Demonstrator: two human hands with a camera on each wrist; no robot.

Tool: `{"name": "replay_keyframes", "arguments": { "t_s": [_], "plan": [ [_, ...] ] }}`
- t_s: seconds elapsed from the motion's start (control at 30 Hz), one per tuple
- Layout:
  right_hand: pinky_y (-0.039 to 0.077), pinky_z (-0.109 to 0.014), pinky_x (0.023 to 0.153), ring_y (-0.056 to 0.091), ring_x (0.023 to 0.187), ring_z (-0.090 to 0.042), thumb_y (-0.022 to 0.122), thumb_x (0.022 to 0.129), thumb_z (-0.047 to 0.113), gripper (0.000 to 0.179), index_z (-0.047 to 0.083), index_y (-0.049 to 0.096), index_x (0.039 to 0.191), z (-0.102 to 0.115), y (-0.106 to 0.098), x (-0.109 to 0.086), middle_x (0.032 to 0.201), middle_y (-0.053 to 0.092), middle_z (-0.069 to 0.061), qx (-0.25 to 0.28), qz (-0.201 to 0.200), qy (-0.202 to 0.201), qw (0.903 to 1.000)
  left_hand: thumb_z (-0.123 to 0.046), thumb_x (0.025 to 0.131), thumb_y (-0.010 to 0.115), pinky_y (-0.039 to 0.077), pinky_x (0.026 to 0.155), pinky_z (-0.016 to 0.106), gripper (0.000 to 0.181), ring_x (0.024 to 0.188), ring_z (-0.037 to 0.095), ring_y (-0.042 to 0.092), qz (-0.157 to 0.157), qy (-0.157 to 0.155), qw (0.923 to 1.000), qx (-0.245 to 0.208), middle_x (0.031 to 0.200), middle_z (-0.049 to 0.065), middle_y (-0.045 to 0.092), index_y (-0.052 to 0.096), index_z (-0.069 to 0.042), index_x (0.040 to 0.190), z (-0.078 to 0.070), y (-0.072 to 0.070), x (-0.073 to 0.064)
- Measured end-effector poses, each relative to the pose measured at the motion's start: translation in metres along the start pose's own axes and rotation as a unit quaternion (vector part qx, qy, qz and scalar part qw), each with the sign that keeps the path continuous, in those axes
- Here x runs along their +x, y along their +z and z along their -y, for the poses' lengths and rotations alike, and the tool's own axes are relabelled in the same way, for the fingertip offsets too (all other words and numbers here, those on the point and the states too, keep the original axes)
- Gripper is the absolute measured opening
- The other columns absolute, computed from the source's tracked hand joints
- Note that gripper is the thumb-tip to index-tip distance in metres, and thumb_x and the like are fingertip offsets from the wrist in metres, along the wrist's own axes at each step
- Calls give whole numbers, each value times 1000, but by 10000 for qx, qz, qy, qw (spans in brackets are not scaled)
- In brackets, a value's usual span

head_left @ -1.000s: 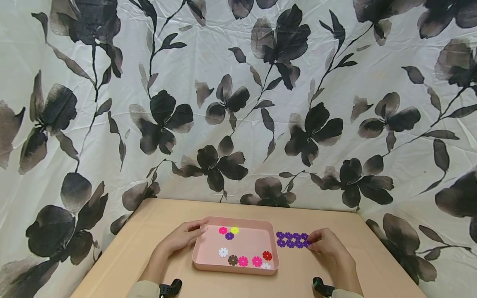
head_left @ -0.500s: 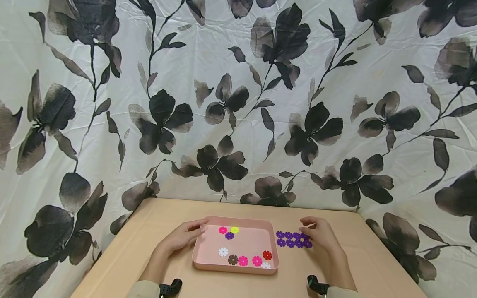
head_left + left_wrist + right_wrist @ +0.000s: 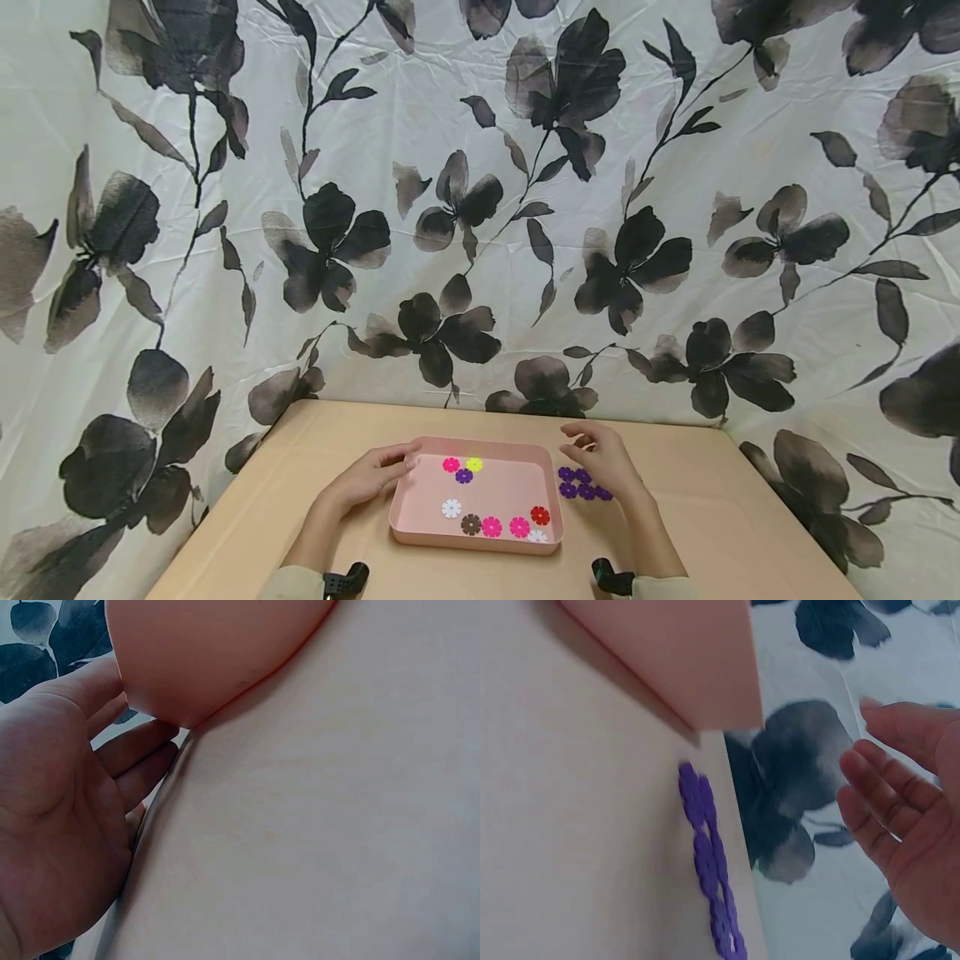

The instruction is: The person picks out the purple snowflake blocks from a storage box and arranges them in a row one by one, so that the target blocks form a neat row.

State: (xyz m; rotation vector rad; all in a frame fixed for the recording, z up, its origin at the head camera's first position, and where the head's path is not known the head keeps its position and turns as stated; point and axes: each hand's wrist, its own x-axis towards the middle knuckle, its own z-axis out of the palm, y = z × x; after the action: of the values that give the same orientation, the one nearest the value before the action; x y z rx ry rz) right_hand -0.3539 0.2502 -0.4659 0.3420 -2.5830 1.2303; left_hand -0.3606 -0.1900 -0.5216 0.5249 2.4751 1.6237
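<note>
My left hand grips the left side of a pink tray, thumb and fingers at its rim and outer wall. In the left wrist view, some fingers lie against the tray's lower corner. Beyond the tray's right side, my right hand is raised near the rim with loosely bent fingers and nothing between them. Beneath it, purple flower-shaped pieces lie in two neat rows on the table; the hand hides part of them. Loose flower pieces lie in the tray, among them a yellow one and a brown one.
Also in the tray are a red piece, a white piece and several others. The light wooden table ends at the back against a white cloth printed with dark flowers. Each wrist wears a black strap.
My right hand has left the right end of the purple rows, risen and moved left towards the tray's rim. The left hand and the pieces in the tray have stayed put.
</note>
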Motion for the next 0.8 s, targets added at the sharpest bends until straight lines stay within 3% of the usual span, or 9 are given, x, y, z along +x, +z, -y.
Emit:
{"name": "replay_keyframes", "arguments": {
  "t_s": [0.37,0.8],
  "plan": [
    [58,-19,70,64,86,-12,80,90,7,28,13,77,117,24,32,1,111,75,-3,85,110,-365,9992,-32,106,61,26,127,60,48,155,40,33,43,33,10000,4,162,11,47,58,-12,150,2,0,0],
    [58,-19,70,62,86,-16,77,92,3,28,11,77,119,53,66,-2,111,71,-11,389,560,-418,9968,-33,106,61,25,127,58,48,155,39,33,25,-25,9999,-96,162,8,47,58,-14,150,2,1,1]
  ]
}}
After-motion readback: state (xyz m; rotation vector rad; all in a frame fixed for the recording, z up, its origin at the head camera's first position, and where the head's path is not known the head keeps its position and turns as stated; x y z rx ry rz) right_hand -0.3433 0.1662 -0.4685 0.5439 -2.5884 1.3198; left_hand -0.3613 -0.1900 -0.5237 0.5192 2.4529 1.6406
